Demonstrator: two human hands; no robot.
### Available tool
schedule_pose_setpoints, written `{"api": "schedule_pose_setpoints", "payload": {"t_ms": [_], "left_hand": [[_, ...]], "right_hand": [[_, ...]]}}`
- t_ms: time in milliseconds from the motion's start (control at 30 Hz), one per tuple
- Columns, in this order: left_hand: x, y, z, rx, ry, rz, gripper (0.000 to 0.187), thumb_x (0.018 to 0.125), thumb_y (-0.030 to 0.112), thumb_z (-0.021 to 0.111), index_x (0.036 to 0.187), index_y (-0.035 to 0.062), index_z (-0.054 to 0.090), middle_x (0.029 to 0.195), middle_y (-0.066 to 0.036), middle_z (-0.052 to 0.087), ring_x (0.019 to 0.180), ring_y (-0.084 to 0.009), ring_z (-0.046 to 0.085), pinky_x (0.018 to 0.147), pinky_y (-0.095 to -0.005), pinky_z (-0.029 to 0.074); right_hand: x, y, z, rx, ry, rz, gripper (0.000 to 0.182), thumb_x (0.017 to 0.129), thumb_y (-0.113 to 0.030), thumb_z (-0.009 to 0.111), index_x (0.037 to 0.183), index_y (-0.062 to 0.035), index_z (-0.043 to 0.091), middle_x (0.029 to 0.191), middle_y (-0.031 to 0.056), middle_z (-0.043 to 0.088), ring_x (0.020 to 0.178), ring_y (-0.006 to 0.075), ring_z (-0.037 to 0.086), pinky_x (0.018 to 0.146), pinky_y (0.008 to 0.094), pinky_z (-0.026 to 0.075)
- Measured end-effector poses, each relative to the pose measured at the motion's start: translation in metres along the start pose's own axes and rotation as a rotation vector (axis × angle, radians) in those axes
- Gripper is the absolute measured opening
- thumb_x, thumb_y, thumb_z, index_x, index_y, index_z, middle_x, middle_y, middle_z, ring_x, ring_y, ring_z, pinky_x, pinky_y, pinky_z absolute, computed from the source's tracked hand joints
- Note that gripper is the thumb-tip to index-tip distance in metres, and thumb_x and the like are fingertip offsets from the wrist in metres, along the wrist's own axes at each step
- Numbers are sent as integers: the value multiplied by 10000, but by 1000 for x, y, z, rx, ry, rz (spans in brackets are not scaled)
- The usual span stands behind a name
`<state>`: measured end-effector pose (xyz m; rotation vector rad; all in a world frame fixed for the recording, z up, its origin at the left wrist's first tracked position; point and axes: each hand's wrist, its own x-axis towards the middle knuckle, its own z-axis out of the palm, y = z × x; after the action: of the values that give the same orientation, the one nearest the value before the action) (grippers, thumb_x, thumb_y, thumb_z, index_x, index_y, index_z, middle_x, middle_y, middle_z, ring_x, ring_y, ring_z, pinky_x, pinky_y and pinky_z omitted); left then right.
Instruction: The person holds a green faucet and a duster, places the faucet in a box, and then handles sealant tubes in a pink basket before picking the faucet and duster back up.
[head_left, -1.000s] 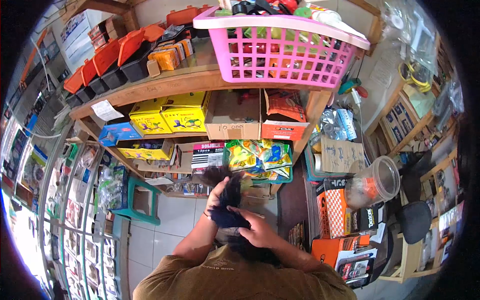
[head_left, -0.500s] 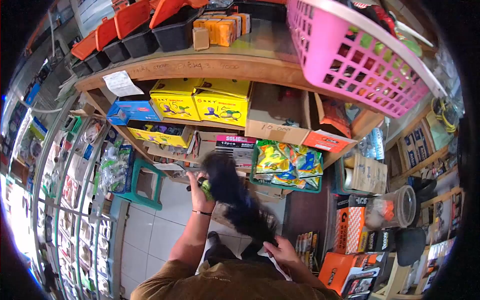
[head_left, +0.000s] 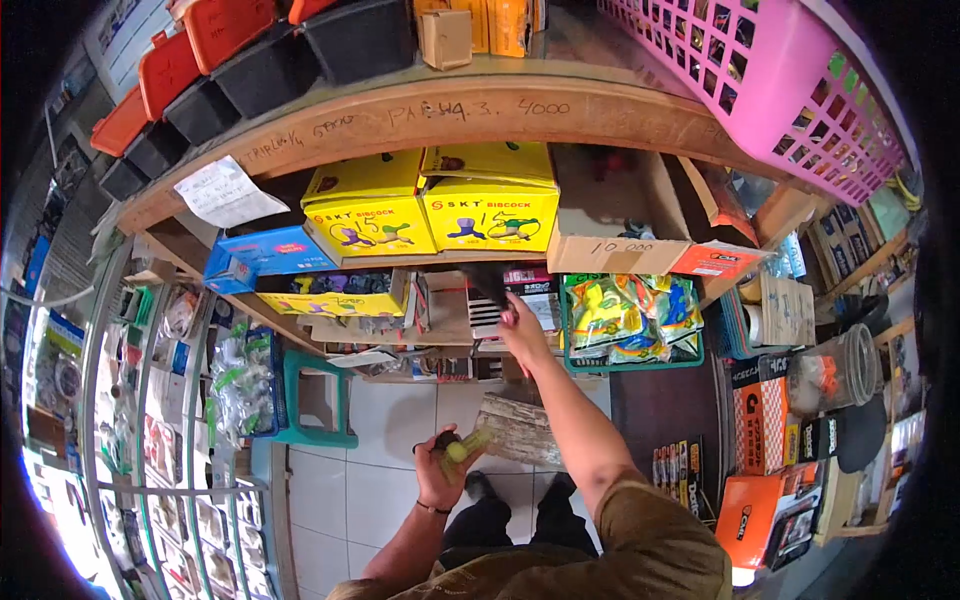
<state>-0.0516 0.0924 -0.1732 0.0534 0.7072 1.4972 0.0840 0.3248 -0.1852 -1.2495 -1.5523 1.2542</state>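
My left hand point(head_left: 438, 475) is closed around a small yellow-green tap point(head_left: 458, 452) with a dark part near its top, held above the floor in front of my legs. My right hand point(head_left: 520, 330) is stretched forward to the lower shelf, its fingers wrapped round a black duster point(head_left: 488, 285). The duster's dark end points into the shelf by a striped pink-and-white box point(head_left: 540, 300); most of it is hidden or blurred. A weathered wooden board point(head_left: 520, 430) lies below my right forearm.
Yellow bibcock boxes point(head_left: 490, 215) and a cardboard box point(head_left: 615, 240) fill the shelf. A green basket of packets point(head_left: 632, 318) stands right. A pink basket point(head_left: 770, 90) overhangs above. A green stool point(head_left: 345, 400) and hanging goods are left; an orange box point(head_left: 750, 515) is right.
My right hand has moved from near my body forward to the shelf, taking the duster away from the tap. My left hand is lower, still holding the tap. The view has shifted.
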Motion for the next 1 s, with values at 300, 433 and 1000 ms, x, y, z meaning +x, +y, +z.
{"api": "schedule_pose_setpoints", "payload": {"t_ms": [300,433,1000], "left_hand": [[8,36,46,306,70,11,270,914,273,438,1065,76,545,885,-49,603,786,-169,598,581,-314,479],[7,9,119,507,-57,125,195,923,164,463,997,24,577,843,-33,610,658,-111,587,489,-229,434],[56,-28,248,617,-559,264,538,933,428,376,1262,2,374,1173,-148,492,1022,-243,531,777,-335,492]], "right_hand": [[-140,-87,-31,-16,-75,-39,489,830,-235,596,1255,-47,445,1205,178,488,1107,295,493,918,362,408],[-182,-146,-70,-213,-185,-410,536,821,-269,606,1283,-72,420,1197,154,485,1060,289,515,881,382,417],[-126,-183,-220,-717,-54,-544,600,672,-317,728,1147,-61,466,1002,132,516,923,314,543,753,397,430]]}}
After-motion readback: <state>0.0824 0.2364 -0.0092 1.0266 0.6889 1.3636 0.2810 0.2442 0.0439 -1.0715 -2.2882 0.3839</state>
